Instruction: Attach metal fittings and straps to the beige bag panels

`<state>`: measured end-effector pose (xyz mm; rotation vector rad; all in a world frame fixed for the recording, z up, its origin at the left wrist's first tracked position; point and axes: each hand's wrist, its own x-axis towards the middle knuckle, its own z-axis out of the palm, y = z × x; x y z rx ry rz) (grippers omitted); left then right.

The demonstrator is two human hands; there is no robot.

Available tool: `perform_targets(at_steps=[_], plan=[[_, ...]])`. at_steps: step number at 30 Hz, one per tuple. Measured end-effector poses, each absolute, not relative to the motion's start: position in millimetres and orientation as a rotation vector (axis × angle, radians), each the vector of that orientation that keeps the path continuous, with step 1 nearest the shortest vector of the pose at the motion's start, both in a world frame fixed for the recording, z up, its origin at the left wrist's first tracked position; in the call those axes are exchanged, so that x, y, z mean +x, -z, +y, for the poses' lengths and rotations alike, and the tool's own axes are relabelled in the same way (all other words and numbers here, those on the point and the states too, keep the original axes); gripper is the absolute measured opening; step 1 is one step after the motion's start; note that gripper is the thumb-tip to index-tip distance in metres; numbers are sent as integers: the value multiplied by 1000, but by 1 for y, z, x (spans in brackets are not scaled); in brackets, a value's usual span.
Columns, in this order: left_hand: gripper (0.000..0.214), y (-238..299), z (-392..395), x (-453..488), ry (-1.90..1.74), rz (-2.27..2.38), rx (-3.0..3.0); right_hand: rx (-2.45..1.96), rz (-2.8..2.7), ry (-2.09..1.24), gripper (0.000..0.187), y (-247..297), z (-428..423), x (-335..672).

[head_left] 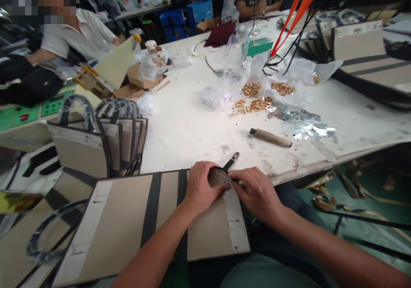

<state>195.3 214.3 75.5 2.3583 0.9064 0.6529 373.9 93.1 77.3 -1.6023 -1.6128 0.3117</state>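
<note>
A flat beige bag panel [128, 219] with black stripes lies across my lap and the near edge of the white table [192, 125]. My left hand [201, 187] is closed, pinching a small beige flap [218, 178] at the panel's top edge. My right hand [258, 191] is closed too, its fingertips pressed on the same flap from the right. A black strap end with a metal tip [233, 160] sticks out just beyond my fingers.
Finished bags with black handles [105, 146] stand at the left. A wooden-handled tool [271, 137], gold fittings [257, 104] and silver pieces [302, 125] lie on the table. More bags [362, 52] sit at the far right. Other people work at the far side.
</note>
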Motion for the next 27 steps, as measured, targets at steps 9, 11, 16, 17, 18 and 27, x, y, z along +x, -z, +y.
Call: perform_targets(at_steps=[9,11,16,17,18,27], plan=[[35,-74,223,197,-793,700,2447,-1597,-1327,-1083,15,-89,115,423],[31,-74,225,197,-824,667,2491,-1625,-1363,-1277,16,-91,131,436],[31,-76,225,196,-826,662,2542,-1388,-1414,-1720,25,-99,162,440],[31,-76,225,195,-829,665,2541,-1337,-1376,-1778,26,-100,166,438],[32,-76,224,195,-832,669,2538,-1295,-1340,-1813,26,-101,168,436],[28,-76,222,195,-897,654,2523,-1093,-979,-1994,28,-97,164,425]])
